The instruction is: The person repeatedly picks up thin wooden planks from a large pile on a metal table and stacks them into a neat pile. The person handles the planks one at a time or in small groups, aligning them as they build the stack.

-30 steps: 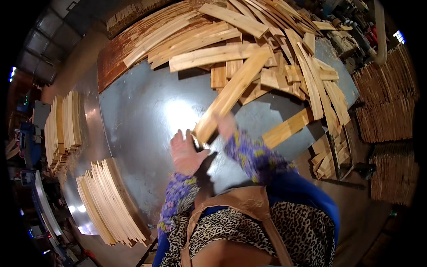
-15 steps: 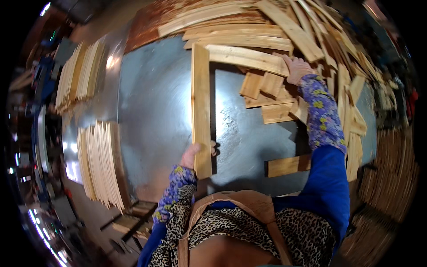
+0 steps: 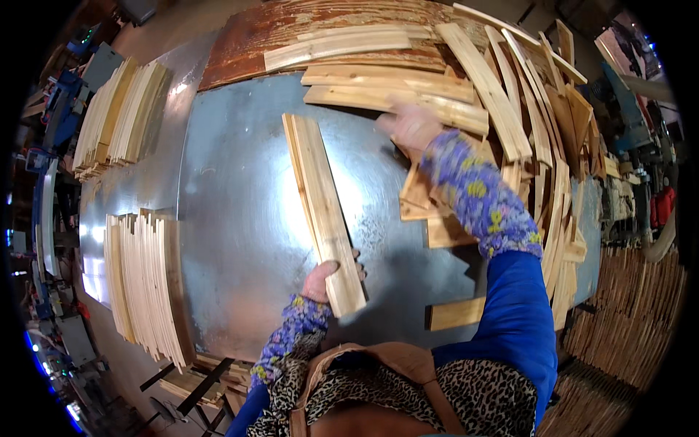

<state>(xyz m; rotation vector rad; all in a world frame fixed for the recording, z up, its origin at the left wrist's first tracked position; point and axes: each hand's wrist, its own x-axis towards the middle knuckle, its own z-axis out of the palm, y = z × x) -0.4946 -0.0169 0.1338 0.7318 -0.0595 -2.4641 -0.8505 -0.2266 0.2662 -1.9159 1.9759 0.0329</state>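
Observation:
My left hand (image 3: pixel 320 280) grips the near end of a long pale wooden board (image 3: pixel 325 215), thumb on the left side and fingertips showing past the right edge. Along its left side runs a second strip of wood, seemingly another board lying against it. This piece slants over the grey metal tabletop (image 3: pixel 240 189). My right hand (image 3: pixel 411 125) is smeared by motion above the far right of the table, close to two long boards (image 3: pixel 393 98). Its fingers are too blurred to read. Under the right forearm lie short wooden pieces (image 3: pixel 445 231), partly covered.
A heap of loose boards (image 3: pixel 488 95) covers the right side. Stacked slats stand at the left, near (image 3: pixel 142 280) and far (image 3: pixel 120 116). A short board (image 3: pixel 455 315) lies close to my right elbow. Worn reddish wood (image 3: pixel 240 51) borders the far edge.
My right hand has left the far right board and swung left. The board that joined the left-hand one at a corner no longer lies across there. The left-held wood has tilted.

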